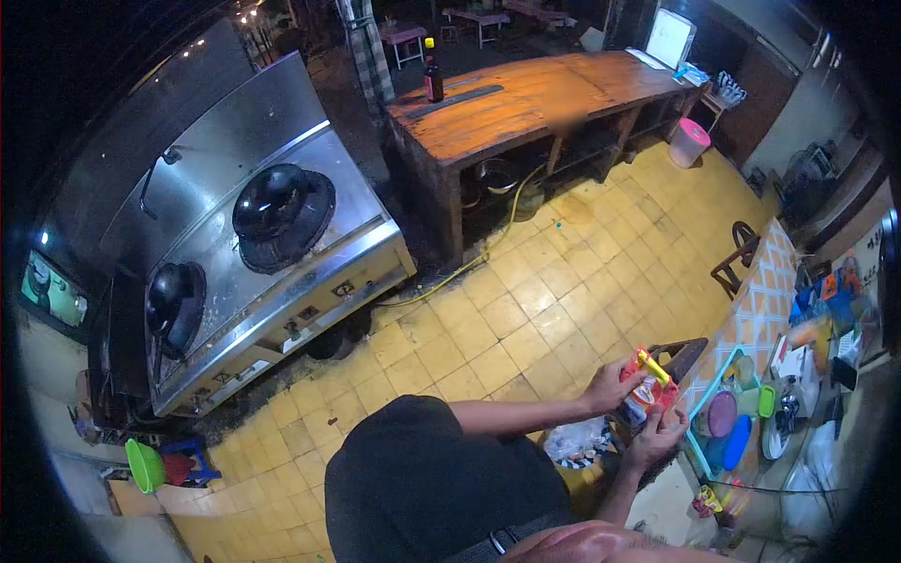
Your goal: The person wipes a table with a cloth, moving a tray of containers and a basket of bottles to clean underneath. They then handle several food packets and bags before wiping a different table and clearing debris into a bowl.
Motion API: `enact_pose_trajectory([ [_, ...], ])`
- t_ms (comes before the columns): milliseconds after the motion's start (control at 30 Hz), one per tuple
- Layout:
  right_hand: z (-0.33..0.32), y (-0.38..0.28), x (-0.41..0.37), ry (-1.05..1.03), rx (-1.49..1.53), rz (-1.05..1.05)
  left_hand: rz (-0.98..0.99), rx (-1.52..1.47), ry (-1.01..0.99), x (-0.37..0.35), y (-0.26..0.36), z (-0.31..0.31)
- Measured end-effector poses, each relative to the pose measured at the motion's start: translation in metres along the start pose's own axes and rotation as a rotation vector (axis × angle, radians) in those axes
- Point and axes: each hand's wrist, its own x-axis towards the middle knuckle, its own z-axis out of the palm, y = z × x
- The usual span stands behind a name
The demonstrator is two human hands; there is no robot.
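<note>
At the lower right of the head view, my left hand (614, 387) is closed on the upper left side of a red and white packet (644, 394) with a yellow strip (653, 366) across its top. My right hand (661, 433) grips the packet's lower right side. Both hands hold it over the edge of the tiled counter, beside a dark wooden frame (690, 357). Printing on the packet is too small to read. A clear plastic bag (577, 441) is below my left forearm.
A turquoise tray (697, 448) with colored lids lies right of my hands. The steel stove (361, 258) with two woks stands left. A wooden counter (526, 94) with a dark bottle (433, 80) is ahead. A pink-lidded bucket (690, 143) and a chair (737, 263) stand on the right.
</note>
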Motion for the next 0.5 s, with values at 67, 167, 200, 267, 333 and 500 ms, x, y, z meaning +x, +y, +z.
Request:
enact_pose_trajectory([
  [67,-0.004,0.003,-0.002,-0.032,-0.046,-0.184,0.052,0.063,0.118,-0.002,0.007,0.010],
  [167,-0.023,0.026,0.012,-0.183,-0.067,-0.347,0.155,0.049,0.254,-0.004,0.025,0.020],
  [200,-0.021,0.016,0.012,-0.217,-0.087,-0.345,0.128,0.054,0.217,-0.005,0.028,0.020],
  [267,-0.019,-0.004,0.013,-0.255,-0.101,-0.350,0.109,0.062,0.184,0.000,0.021,0.022],
  [333,-0.024,-0.017,0.015,-0.243,-0.142,-0.170,0.231,-0.130,-0.163,0.006,0.006,0.021],
  [500,-0.042,0.011,0.041,-0.261,-0.079,-0.301,0.368,-0.017,-0.152,0.007,0.005,0.031],
])
